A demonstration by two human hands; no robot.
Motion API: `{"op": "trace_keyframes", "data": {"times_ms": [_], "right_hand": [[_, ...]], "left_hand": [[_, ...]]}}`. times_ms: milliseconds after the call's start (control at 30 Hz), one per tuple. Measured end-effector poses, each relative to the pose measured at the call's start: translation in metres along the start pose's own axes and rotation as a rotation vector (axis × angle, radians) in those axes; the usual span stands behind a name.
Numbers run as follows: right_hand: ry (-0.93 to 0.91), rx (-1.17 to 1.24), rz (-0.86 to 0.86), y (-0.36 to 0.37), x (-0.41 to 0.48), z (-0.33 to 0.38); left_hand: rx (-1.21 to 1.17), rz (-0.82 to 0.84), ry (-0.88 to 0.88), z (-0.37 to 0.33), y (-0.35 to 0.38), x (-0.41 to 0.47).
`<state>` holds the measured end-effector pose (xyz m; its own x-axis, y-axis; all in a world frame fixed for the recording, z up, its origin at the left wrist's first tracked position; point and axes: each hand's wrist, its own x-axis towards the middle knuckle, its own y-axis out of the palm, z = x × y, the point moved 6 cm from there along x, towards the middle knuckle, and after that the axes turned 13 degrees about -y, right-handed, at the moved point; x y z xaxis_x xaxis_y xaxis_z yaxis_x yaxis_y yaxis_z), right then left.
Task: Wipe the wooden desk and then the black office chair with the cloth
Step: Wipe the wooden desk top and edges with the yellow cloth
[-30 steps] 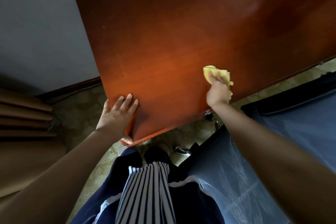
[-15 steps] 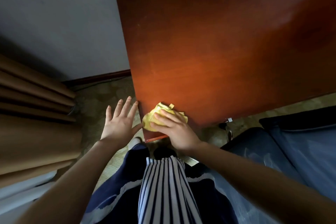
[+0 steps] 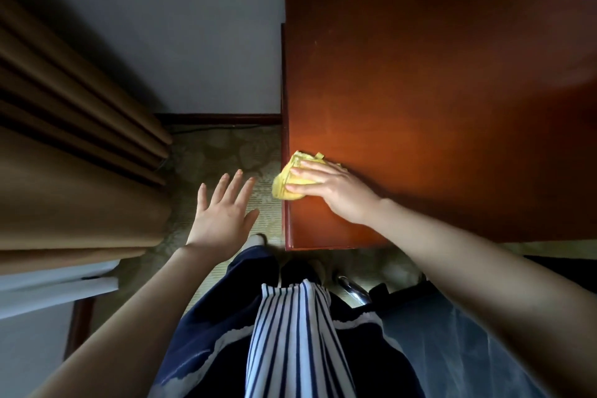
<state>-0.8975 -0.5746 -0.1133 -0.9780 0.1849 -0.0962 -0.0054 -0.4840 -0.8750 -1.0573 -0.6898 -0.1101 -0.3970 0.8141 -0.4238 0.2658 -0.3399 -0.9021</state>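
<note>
The reddish-brown wooden desk (image 3: pixel 436 107) fills the upper right. My right hand (image 3: pixel 332 191) holds a bunched yellow cloth (image 3: pixel 286 184) down on the desktop at its left edge, near the front corner, fingers and thumb round the wad. Part of the cloth hangs past the edge. My left hand (image 3: pixel 223 213) hovers over the floor left of the desk, fingers spread, touching nothing. The black office chair (image 3: pixel 468 349) shows at the bottom right, its seat dull and greyish, with a chrome part (image 3: pixel 353 291) beside it.
Brown curtains (image 3: pixel 74 152) hang at the left above a white ledge (image 3: pixel 55 287). A grey wall (image 3: pixel 193 26) with a dark skirting board stands behind. Patterned carpet (image 3: pixel 219 152) lies between curtain and desk. My striped top and dark trousers fill the bottom middle.
My right hand swept the cloth from the desk's front right over to its left edge. My left hand came off the desk corner and now hovers beside it. My view turned left.
</note>
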Motion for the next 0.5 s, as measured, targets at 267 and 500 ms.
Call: {"op": "trace_keyframes", "data": {"times_ms": [267,500], "right_hand": [[0.401,0.050,-0.210,-0.032,0.039,-0.045],[0.641,-0.026,-0.546,-0.003,0.034,0.000]], "left_hand": [[0.025,0.015,0.048,0.011,-0.015,0.010],[0.051,0.062,0.175,0.016,-0.028,0.039]]}}
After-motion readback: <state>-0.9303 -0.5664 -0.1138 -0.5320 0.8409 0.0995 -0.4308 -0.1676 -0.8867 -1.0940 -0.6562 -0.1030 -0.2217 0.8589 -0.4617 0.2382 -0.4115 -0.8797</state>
